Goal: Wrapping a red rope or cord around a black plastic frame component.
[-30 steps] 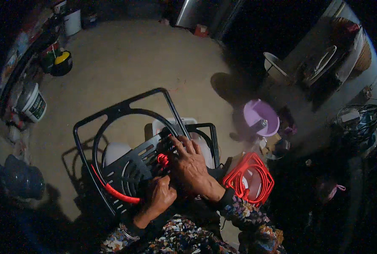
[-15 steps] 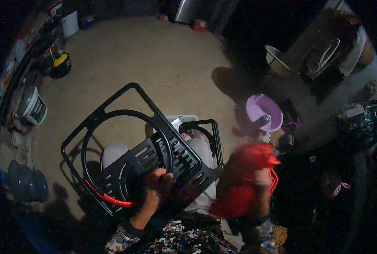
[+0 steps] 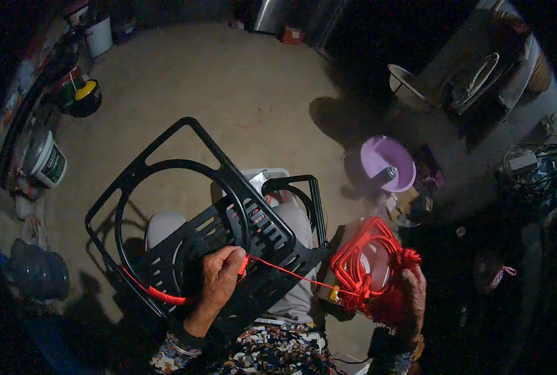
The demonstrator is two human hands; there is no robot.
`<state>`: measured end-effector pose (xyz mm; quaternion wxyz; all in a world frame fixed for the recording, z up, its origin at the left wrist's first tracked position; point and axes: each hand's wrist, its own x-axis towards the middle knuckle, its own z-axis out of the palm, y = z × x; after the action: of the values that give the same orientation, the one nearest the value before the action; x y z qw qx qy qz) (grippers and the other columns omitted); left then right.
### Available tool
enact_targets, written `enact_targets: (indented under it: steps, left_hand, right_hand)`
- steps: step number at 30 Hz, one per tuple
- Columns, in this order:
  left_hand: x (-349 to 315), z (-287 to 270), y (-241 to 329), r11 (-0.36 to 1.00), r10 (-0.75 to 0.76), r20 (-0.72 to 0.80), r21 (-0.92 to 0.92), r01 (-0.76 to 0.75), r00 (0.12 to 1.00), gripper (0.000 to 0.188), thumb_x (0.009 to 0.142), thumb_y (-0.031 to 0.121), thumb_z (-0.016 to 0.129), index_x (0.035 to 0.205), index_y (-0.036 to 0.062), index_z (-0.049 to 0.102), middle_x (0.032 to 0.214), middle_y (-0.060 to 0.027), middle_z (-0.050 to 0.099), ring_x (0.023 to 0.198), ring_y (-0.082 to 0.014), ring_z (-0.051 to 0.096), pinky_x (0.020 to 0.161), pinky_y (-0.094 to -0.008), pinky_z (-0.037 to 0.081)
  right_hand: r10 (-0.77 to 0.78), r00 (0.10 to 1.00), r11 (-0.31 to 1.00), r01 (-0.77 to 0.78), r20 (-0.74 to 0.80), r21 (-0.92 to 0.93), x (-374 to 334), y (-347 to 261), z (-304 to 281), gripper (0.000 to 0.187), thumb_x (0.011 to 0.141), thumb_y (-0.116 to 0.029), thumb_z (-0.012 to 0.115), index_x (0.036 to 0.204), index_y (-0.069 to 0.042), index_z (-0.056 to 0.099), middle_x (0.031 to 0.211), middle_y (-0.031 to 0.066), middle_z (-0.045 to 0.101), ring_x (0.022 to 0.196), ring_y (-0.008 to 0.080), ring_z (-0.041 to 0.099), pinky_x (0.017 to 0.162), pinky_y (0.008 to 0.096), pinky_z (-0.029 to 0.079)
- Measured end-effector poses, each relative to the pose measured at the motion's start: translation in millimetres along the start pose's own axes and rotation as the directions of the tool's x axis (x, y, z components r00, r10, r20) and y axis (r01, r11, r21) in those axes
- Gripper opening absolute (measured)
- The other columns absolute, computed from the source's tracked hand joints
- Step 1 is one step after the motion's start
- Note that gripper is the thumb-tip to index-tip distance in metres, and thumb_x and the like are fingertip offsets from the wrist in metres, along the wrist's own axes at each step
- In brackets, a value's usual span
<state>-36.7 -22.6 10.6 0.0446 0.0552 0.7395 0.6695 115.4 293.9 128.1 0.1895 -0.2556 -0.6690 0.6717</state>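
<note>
A black metal chair-like frame (image 3: 219, 169), with a ring and a slotted panel, lies tilted across my lap. Red cord wraps its lower rim (image 3: 166, 296). My left hand (image 3: 221, 275) is closed at the ring's lower right part, thumb and fingers pinching the red cord (image 3: 291, 273) by a short red-wrapped section. From there the cord runs taut to the right. It reaches a red open-cornered frame (image 3: 366, 250) wound with cord. My right hand (image 3: 414, 287) is closed on a red cord bundle (image 3: 388, 306) at that frame's right side; some fingers are hidden.
A purple basin (image 3: 385, 153) holding a can stands on the floor to the right. White buckets (image 3: 49, 164) and water bottles (image 3: 41, 275) line the left side. Tangled cables (image 3: 528, 172) and a pale bowl (image 3: 406, 87) are at the right.
My right hand, blurred with the red bundle before, is now sharper and slightly farther right. The cord between my hands now shows stretched straight. My left hand has shifted slightly left.
</note>
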Motion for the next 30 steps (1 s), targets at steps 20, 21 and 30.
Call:
enact_targets:
  steps: [20,21,30]
  left_hand:
    - [0.1,3.0,-13.7,0.993,0.119,-0.019,0.029,-0.118,0.993,0.009,0.078,0.004,0.055,0.080,-0.0030,0.060,0.068,-0.0162,0.059,0.062,-0.0261,0.059,0.061,-0.0343,0.045]
    - [-0.7,2.8,-14.9,0.993,0.115,-0.025,0.030,-0.114,0.993,0.009,0.078,0.004,0.055,0.080,-0.0030,0.060,0.068,-0.0162,0.059,0.062,-0.0261,0.059,0.061,-0.0343,0.045]
    - [-15.4,13.0,-4.1,0.976,0.208,-0.013,0.073,-0.206,0.978,0.022,0.080,0.011,0.060,0.094,-0.0057,0.062,0.087,-0.0198,0.066,0.079,-0.0329,0.065,0.073,-0.0368,0.050]
  right_hand:
    - [-0.282,0.555,0.035,0.821,0.783,-0.570,42.7,65.4,231.1,0.030,0.079,-0.015,0.061,0.107,-0.007,0.055,0.093,0.0134,0.058,0.087,0.0331,0.061,0.063,0.0436,0.051]
    - [-0.279,0.551,0.035,0.824,0.786,-0.565,41.3,67.1,226.5,0.030,0.079,-0.015,0.061,0.107,-0.007,0.055,0.093,0.0134,0.058,0.087,0.0331,0.061,0.063,0.0436,0.051]
    - [-0.062,0.516,-0.049,0.854,0.855,-0.519,39.5,64.1,188.2,0.040,0.074,-0.011,0.055,0.114,-0.004,0.055,0.107,0.0125,0.058,0.101,0.0304,0.054,0.083,0.0363,0.050]
